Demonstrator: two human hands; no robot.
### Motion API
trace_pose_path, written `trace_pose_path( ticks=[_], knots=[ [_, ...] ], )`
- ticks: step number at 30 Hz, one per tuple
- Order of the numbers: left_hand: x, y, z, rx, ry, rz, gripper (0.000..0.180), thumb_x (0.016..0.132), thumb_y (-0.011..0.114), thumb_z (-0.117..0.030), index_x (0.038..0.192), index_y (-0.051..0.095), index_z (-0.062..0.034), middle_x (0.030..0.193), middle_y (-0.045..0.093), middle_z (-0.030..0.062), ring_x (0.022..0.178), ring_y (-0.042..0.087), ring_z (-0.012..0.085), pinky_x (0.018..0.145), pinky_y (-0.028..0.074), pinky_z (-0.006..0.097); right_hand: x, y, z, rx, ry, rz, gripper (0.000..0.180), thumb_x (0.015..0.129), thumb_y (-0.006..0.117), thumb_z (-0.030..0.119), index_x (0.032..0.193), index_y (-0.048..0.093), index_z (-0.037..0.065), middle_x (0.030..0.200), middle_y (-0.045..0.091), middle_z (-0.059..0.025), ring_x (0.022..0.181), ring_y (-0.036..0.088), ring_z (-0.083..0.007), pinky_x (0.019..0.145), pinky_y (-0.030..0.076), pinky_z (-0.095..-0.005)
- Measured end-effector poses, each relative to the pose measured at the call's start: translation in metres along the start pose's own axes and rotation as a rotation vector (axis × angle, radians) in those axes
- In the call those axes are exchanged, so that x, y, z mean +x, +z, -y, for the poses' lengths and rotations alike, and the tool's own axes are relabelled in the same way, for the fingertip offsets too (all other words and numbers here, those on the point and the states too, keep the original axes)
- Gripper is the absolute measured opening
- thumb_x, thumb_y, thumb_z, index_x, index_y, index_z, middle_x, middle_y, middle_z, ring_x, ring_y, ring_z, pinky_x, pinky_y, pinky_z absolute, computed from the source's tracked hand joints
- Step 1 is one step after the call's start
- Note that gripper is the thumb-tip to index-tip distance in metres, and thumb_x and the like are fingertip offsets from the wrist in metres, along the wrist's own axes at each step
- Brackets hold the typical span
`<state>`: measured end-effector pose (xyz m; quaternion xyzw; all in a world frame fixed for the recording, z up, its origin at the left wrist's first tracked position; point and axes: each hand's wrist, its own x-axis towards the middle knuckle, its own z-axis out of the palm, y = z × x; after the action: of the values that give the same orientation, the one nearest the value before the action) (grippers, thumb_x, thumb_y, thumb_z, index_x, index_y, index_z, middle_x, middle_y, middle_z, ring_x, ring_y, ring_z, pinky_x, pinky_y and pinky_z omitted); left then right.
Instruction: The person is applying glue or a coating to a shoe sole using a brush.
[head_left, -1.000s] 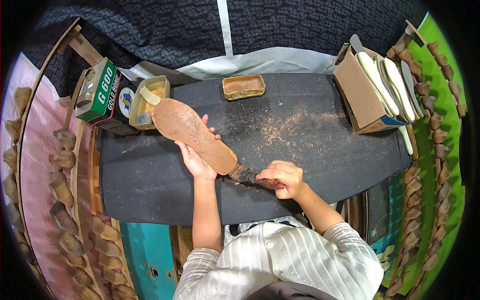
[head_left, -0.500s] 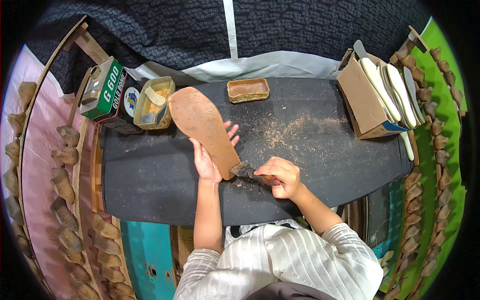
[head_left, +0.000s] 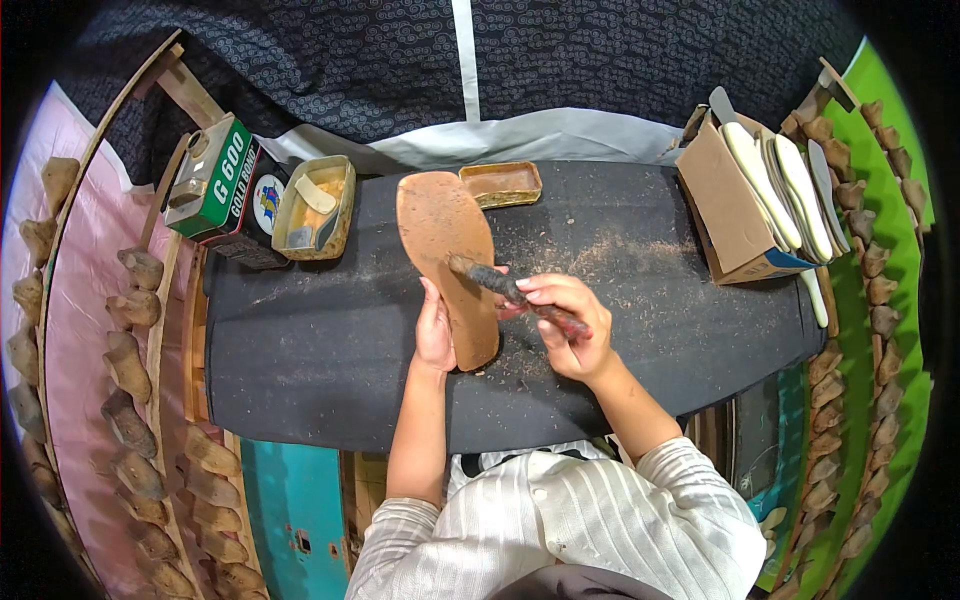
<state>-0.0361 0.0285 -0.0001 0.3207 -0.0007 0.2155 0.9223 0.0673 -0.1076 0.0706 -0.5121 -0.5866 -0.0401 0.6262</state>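
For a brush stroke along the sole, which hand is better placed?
Probably the right hand: it grips the brush by its handle, with the tip over the sole. The left hand is busy holding the sole.

Bright light — soft shadows — edges bowed, corners black.

White striped shirt (head_left: 610, 525), elbow-length sleeves (head_left: 402, 520)

rough matt sole (head_left: 445, 220), glossy met. can (head_left: 217, 197), matt cardbd box (head_left: 725, 212); cloth-cov'd tbl (head_left: 310, 350)
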Motion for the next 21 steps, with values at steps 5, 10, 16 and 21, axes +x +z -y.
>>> trace_pose_path(
  ticks=[5, 10, 16, 21],
  knots=[
    [0.0, 0.002, 0.006, 0.015, -0.057, 0.107, 0.072, 0.09, 0.015, -0.059, 0.133, 0.032, -0.0035, 0.125, 0.046, 0.0184, 0.1, 0.057, 0.0326, 0.086, 0.047, 0.043, 0.025, -0.003, -0.007, -0.226, -0.172, -0.023, 0.038, 0.066, 0.071, 0.003, 0.102, 0.059, 0.006, 0.104, 0.061, -0.0136, 0.089, 0.063, -0.0273, 0.073, 0.053, -0.0337],
    [-0.005, 0.007, 0.003, 0.031, -0.061, -0.01, 0.073, 0.09, 0.015, -0.06, 0.133, 0.032, -0.0032, 0.126, 0.046, 0.0169, 0.101, 0.056, 0.0293, 0.087, 0.047, 0.043, 0.032, 0.007, -0.018, -0.246, -0.16, 0.089, 0.035, 0.064, 0.07, 0.001, 0.098, 0.061, 0.006, 0.105, 0.061, -0.0113, 0.086, 0.062, -0.0291, 0.072, 0.052, -0.0345],
    [0.0, -0.003, -0.006, -0.037, -0.02, 0.009, 0.075, 0.09, 0.012, -0.06, 0.131, 0.035, -0.0001, 0.127, 0.046, 0.0176, 0.097, 0.059, 0.0274, 0.082, 0.05, 0.04, -0.006, 0.014, -0.008, -0.091, -0.269, 0.293, 0.028, 0.063, 0.068, 0.006, 0.09, 0.062, 0.005, 0.097, 0.063, -0.01, 0.077, 0.062, -0.0257, 0.067, 0.052, -0.0341],
    [0.002, -0.005, -0.009, 0.034, 0.101, -0.101, 0.077, 0.091, 0.011, -0.059, 0.132, 0.033, 0.0014, 0.127, 0.045, 0.0201, 0.094, 0.059, 0.0302, 0.078, 0.051, 0.037, -0.02, 0.004, 0.004, 0.026, -0.141, 0.459, 0.031, 0.055, 0.061, -0.003, 0.086, 0.062, 0.003, 0.088, 0.064, -0.0089, 0.071, 0.061, -0.0243, 0.059, 0.05, -0.0329]
  ],
)
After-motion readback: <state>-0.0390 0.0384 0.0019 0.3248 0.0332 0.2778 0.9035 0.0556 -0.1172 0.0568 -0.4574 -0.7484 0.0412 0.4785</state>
